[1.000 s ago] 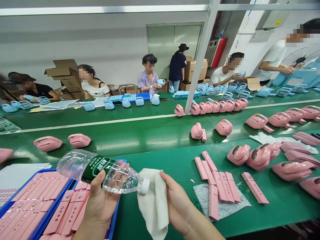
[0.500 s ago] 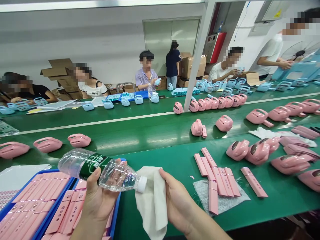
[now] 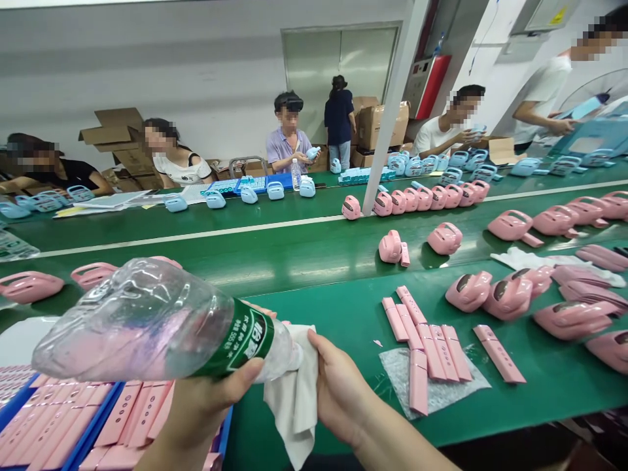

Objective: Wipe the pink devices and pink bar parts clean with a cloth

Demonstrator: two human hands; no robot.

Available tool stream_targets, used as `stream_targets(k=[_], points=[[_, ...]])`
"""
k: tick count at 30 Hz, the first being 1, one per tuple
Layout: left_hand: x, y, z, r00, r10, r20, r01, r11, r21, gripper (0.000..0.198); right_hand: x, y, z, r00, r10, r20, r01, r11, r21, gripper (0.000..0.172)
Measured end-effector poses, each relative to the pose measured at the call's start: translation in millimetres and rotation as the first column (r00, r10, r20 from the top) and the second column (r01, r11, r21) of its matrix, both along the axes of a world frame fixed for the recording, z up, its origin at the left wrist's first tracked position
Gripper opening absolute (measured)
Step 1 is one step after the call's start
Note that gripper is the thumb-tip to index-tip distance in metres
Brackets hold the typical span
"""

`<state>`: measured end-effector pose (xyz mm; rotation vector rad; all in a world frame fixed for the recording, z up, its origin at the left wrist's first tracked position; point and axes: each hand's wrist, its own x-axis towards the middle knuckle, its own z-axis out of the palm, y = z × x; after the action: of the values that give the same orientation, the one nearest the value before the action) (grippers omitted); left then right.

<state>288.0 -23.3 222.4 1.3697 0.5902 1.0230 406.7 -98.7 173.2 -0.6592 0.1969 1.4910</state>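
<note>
Green worktop (image 3: 343, 327) spans lower frame. Left hand (image 3: 216, 399), lower centre-left, wrapped around clear bottle (image 3: 157, 320), thumb at label, neck pointing right. Right hand (image 3: 338, 389), lower centre, fingers closed on white cloth (image 3: 294, 405) at bottle neck; forearm slants up-left from bottom edge.

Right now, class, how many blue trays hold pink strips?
2: the left tray in the lower-left corner, and the right tray beside it, partly covered by the left forearm. Others may be hidden.
</note>
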Motion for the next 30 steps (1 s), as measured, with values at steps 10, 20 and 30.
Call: stream_targets(k=[10,20,30], points=[[4.3,-3.2,4.8,0.988,0.144,-0.062,-0.138,0.986,0.094,0.044,3.2,-0.3,-1.2,1.0,-0.007,-0.016,0.007,1.0,-0.027,0.041],[7.5,-9.2,5.5,0.974,0.223,-0.052,-0.221,0.975,0.035,0.042,6.0,-2.7,-0.4,0.999,-0.014,-0.031,0.013,1.0,-0.018,0.046],[5.6,11.1,3.6,0.899,0.425,0.1,-0.209,0.62,-0.756,0.049,12.9,-18.2,22.3,0.994,0.011,-0.108,-0.001,0.996,0.091,0.058]])
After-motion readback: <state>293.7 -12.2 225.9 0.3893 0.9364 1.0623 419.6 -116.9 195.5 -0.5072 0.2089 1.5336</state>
